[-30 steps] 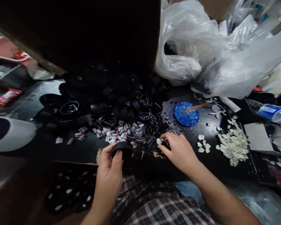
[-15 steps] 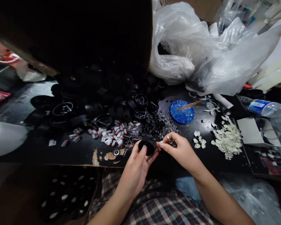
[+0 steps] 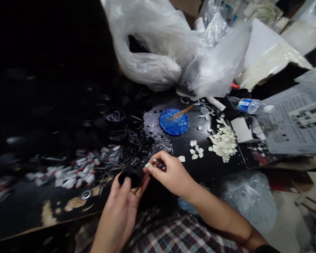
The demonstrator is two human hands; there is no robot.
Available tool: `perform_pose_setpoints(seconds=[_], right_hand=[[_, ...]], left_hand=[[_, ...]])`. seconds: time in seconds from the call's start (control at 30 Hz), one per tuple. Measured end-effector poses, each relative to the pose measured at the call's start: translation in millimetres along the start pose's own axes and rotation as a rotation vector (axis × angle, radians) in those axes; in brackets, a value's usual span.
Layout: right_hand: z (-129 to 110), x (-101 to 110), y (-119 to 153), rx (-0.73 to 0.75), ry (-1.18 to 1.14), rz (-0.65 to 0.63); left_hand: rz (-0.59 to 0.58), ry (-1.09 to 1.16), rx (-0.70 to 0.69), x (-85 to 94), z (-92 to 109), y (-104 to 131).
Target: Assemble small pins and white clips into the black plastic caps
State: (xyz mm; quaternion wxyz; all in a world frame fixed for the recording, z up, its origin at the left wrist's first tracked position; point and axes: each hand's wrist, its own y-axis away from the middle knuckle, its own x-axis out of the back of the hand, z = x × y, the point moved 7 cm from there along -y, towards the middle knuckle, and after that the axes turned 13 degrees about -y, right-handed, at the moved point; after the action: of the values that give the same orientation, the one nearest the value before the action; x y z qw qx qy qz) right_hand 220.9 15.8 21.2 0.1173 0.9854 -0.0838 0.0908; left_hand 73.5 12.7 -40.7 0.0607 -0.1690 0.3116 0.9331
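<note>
My left hand [image 3: 126, 200] is wrapped round a black round cup-like part [image 3: 131, 175], its thumb pressed on the near rim. Close against its right side, my right hand [image 3: 165, 172] pinches a small whitish piece [image 3: 148, 165] between thumb and forefinger. A small metallic tool [image 3: 160, 164] also lies within the right hand's curled fingers; its shape is partly hidden. Beyond the hands are many small dark and silver screws [image 3: 160, 143]. White-and-red cylinders [image 3: 81, 168] are heaped to the left, near a metal ring [image 3: 86, 194].
A blue disc [image 3: 174, 122] with a wooden stick across it lies beyond the hands. Flat cream pieces [image 3: 225, 142] are piled at right, near a white box [image 3: 242, 129] and a bottle [image 3: 252, 105]. Large plastic bags [image 3: 158, 38] stand behind; black parts fill the dark left side.
The view has swung to the right, so the table's things appear farther left. Both hands keep their holds on the black part and the small piece.
</note>
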Motion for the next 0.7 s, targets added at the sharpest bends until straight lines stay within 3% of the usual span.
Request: perform_pose_setpoints(seconds=[0.17,0.33,0.47,0.7], right_hand=[[-3,2,0,0.057,0.058,-0.01],[2,4,4,0.035,-0.015,-0.002],[4,1,2,0.02,-0.031,-0.041],[11,-2,3,-0.127,-0.212,-0.057]], left_hand=[[0.057,-0.076,-0.037,2.9,-5,-8],[-0.019,0.01,-0.042,-9.3,-2,2],[-0.025,-0.007,-0.057,-8.4,1,5],[-0.019,-0.025,-0.093,-3.4,0,7]])
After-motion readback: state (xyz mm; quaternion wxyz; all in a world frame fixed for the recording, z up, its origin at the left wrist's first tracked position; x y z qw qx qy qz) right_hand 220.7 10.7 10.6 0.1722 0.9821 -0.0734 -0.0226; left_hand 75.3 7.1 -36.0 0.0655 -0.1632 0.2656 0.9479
